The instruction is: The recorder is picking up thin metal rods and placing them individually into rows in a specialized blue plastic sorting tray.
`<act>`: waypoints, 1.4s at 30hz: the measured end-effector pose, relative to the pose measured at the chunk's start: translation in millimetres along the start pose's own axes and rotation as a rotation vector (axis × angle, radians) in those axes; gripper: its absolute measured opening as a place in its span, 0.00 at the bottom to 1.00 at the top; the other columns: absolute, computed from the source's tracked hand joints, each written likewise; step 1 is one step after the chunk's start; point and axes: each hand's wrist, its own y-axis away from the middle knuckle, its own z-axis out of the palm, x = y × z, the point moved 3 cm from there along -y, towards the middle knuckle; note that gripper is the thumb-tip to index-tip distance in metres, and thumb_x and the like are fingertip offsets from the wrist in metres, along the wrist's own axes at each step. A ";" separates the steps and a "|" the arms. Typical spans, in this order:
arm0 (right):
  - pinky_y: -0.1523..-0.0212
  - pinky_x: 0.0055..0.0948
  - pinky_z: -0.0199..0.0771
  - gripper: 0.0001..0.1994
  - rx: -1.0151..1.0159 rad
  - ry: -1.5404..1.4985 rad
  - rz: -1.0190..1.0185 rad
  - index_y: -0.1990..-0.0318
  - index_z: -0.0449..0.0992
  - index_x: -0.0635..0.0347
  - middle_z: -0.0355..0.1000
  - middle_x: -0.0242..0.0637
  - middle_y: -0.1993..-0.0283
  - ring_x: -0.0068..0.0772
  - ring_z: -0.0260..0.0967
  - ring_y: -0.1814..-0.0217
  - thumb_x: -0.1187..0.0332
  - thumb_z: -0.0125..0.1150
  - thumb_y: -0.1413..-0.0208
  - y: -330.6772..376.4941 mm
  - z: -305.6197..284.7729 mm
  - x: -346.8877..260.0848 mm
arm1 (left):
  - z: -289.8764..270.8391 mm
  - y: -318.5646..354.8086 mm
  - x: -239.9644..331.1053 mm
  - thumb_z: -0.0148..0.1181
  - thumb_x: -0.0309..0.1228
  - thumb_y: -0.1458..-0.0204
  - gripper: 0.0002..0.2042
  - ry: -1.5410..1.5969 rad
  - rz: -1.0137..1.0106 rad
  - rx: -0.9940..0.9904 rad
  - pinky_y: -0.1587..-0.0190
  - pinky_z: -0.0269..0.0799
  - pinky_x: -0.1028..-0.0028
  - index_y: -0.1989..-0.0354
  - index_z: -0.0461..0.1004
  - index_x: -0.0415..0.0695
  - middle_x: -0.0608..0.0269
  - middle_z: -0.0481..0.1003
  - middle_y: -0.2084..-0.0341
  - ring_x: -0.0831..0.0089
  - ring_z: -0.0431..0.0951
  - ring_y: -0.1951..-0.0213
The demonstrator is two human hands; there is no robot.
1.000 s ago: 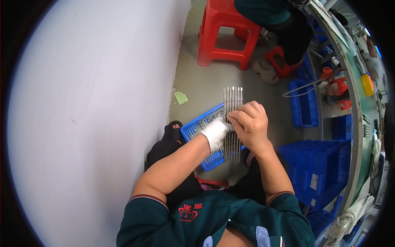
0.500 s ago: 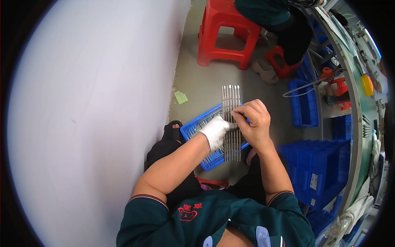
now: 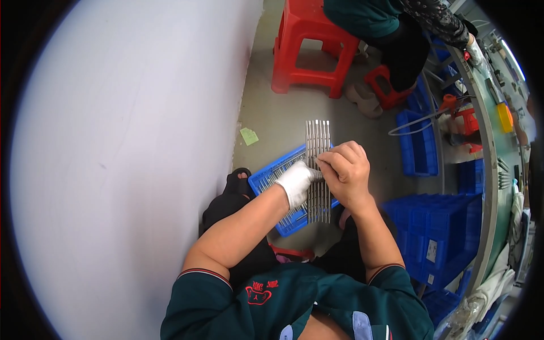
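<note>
Several slim metal rods (image 3: pixel 318 136) stand side by side in a flat row in front of me. My left hand (image 3: pixel 296 182), in a white glove, is closed around the row at its middle. Bare, my right hand (image 3: pixel 347 170) pinches at the rods from the right, thumb and forefinger together; whether one rod sits between those fingertips is too small to make out. Below the hands lies a blue tray (image 3: pixel 290 228) with many more metal rods (image 3: pixel 266 180) in it, partly covered by my hands and the held row.
A red stool (image 3: pixel 289 56) stands ahead, with a seated co-worker (image 3: pixel 368 20) beside it. On the right runs a green-topped workbench (image 3: pixel 492 107), with stacked blue crates (image 3: pixel 436 226) and a blue bin (image 3: pixel 418 144) under it. A white wall (image 3: pixel 124 158) closes off the left.
My right hand has shifted slightly left across the rods, and the row sits a touch lower. The co-worker's arm now reaches onto the bench.
</note>
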 end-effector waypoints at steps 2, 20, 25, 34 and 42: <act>0.69 0.33 0.63 0.07 -0.002 0.005 -0.003 0.75 0.75 0.55 0.70 0.28 0.75 0.34 0.66 0.71 0.76 0.66 0.65 0.4 0.3 0.1 | 0.5 1.0 1.1 0.54 0.19 0.49 0.10 -0.009 -0.014 -0.009 0.64 0.77 0.68 0.58 0.73 0.40 0.60 0.77 0.66 0.68 0.79 0.65; 0.68 0.33 0.64 0.07 -0.039 -0.034 0.057 0.74 0.76 0.54 0.70 0.29 0.75 0.35 0.66 0.70 0.74 0.68 0.64 3.3 5.9 3.6 | 1.7 4.5 1.6 0.54 0.19 0.49 0.10 -0.071 0.002 -0.024 0.63 0.76 0.71 0.58 0.73 0.42 0.63 0.76 0.67 0.70 0.78 0.64; 0.68 0.33 0.64 0.07 -0.031 -0.018 0.011 0.75 0.76 0.54 0.70 0.29 0.75 0.35 0.66 0.69 0.74 0.68 0.63 4.4 9.9 7.1 | 1.9 7.5 5.3 0.53 0.19 0.49 0.11 -0.102 -0.011 -0.023 0.64 0.77 0.70 0.58 0.73 0.42 0.62 0.76 0.67 0.70 0.79 0.64; 0.67 0.33 0.63 0.07 -0.015 0.030 -0.087 0.75 0.76 0.54 0.70 0.28 0.75 0.32 0.66 0.71 0.75 0.66 0.65 -0.7 1.2 -0.8 | 1.4 0.4 -2.2 0.52 0.18 0.48 0.11 0.046 -0.034 -0.012 0.60 0.77 0.66 0.57 0.73 0.41 0.59 0.77 0.67 0.66 0.80 0.64; 0.68 0.33 0.65 0.06 0.069 -0.177 0.183 0.75 0.76 0.60 0.71 0.33 0.75 0.37 0.67 0.72 0.78 0.66 0.62 -2.1 -2.1 13.8 | 5.4 3.2 5.8 0.53 0.20 0.44 0.10 0.067 -0.065 -0.069 0.59 0.79 0.66 0.55 0.72 0.41 0.60 0.76 0.63 0.67 0.79 0.61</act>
